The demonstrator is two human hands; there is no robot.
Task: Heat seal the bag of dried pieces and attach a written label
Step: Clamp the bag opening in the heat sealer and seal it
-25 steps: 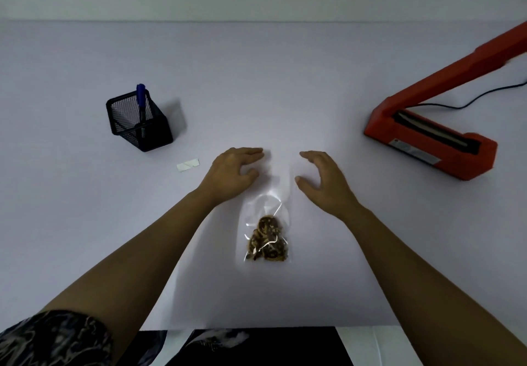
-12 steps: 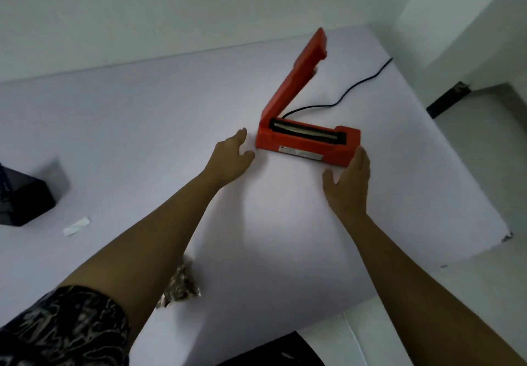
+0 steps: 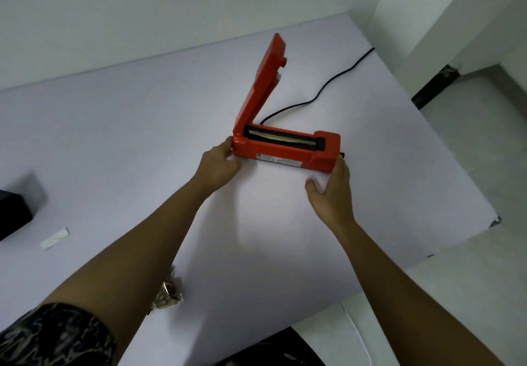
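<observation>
The red heat sealer (image 3: 285, 153) stands on the white table (image 3: 128, 143) with its lid arm raised steeply. My left hand (image 3: 218, 166) grips the sealer's left end by the hinge. My right hand (image 3: 332, 191) holds its right end from the front. The clear bag of dried pieces (image 3: 168, 294) lies near the table's front edge, mostly hidden under my left forearm. A small white label strip (image 3: 54, 238) lies flat at the left.
A black mesh pen holder (image 3: 12, 213) sits at the far left edge of view. The sealer's black power cord (image 3: 319, 92) runs back to the right across the table. The table's right corner (image 3: 494, 220) borders open floor.
The view has swung right from the bag to the sealer. Both hands left the bag, reached forward and took hold of the sealer's two ends.
</observation>
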